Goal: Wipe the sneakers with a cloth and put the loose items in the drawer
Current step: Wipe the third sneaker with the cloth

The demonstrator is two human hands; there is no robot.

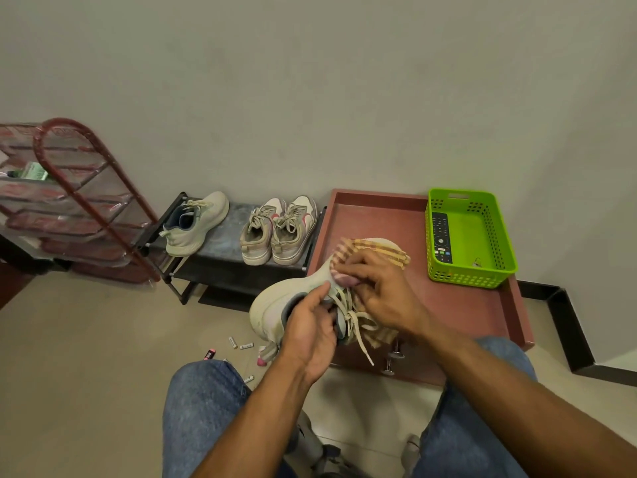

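While the left hand [312, 331] grips the sneaker [275, 305] (heel-side), the right hand [382, 288] pinches the cloth [375, 251] against it.

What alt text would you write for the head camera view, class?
A left hand holds a pale grey sneaker while the right hand presses a striped tan cloth to it. Behind: three sneakers on a low dark rack, a green plastic basket holding a black remote.

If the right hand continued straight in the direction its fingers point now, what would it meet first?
The right hand grips the striped cloth with its fingers pointing up-left. Going on, it would probably first meet the toe of the held sneaker, then the pair of sneakers on the rack; depth is unclear.
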